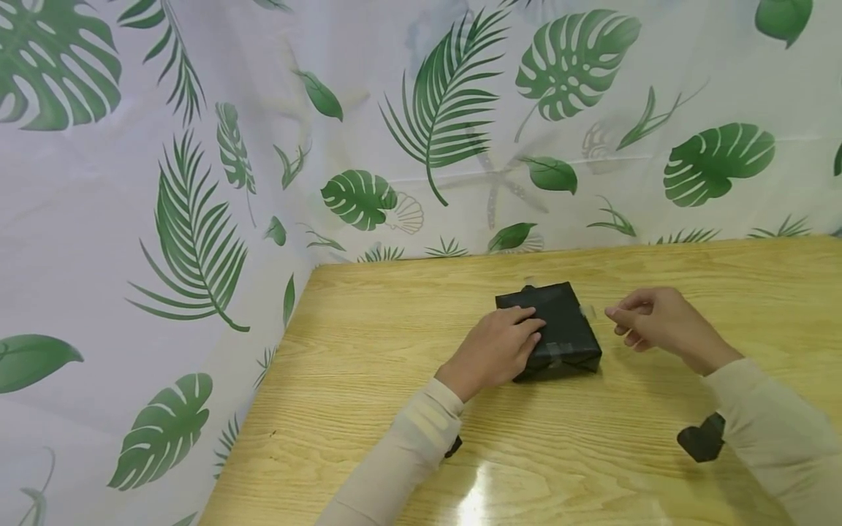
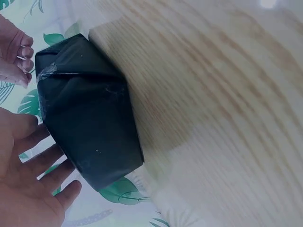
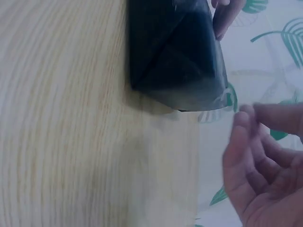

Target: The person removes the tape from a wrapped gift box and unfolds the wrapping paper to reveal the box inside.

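A box wrapped in black paper (image 1: 559,321) lies on the wooden table, with a strip of clear tape across its near edge. My left hand (image 1: 496,343) rests on its left side, fingers extended over the top; in the left wrist view the fingers of that hand (image 2: 40,170) lie spread against it. A small piece of clear tape (image 1: 588,312) sticks out at the box's right edge. Just right of it is my right hand (image 1: 658,325), thumb and index tips close together beside the box corner in the right wrist view. Whether tape is between those fingertips is unclear.
A black paper heart (image 1: 701,438) lies by the right sleeve. Another small black piece (image 1: 454,446) is mostly hidden under the left forearm. Behind the box, a dark bit (image 1: 528,288) peeks out. A leaf-printed curtain (image 1: 447,131) borders the table at the back and left.
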A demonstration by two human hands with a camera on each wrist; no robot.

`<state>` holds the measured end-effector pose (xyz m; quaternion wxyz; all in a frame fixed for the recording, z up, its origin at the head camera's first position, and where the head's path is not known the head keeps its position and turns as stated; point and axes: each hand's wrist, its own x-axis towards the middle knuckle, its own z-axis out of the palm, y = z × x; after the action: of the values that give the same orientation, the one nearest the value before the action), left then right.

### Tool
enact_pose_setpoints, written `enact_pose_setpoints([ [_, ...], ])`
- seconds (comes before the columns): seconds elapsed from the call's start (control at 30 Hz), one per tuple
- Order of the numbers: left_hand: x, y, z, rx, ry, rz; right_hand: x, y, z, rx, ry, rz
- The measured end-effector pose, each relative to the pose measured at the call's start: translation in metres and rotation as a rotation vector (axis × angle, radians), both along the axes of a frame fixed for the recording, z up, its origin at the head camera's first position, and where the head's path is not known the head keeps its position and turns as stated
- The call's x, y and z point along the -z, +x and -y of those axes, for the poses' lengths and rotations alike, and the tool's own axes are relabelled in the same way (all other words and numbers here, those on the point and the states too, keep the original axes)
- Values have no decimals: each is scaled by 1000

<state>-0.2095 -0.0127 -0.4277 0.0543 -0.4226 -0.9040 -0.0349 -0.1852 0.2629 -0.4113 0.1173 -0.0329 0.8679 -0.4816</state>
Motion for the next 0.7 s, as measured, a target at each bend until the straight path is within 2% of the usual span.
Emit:
enact_pose_setpoints([
  [0.13, -1, 6, 1, -56, -42, -35, -2, 2, 8, -78, 49, 67],
  [0.3, 0, 13, 0, -139, -82, -71, 1, 7, 18, -149, 42, 134],
  [0.4, 0, 15, -2, -163, -93, -139, 4, 9, 24, -155, 14, 161],
  [0.5, 2, 17, -3, -163, -83, -223, 7, 11, 28, -148, -22, 169],
  [0.57, 4, 19, -4, -161, -71, -253, 8, 12, 30, -145, -48, 175],
  [0.7, 4, 24, -7, -163, -60, -211, 10, 11, 32, -146, -78, 159],
])
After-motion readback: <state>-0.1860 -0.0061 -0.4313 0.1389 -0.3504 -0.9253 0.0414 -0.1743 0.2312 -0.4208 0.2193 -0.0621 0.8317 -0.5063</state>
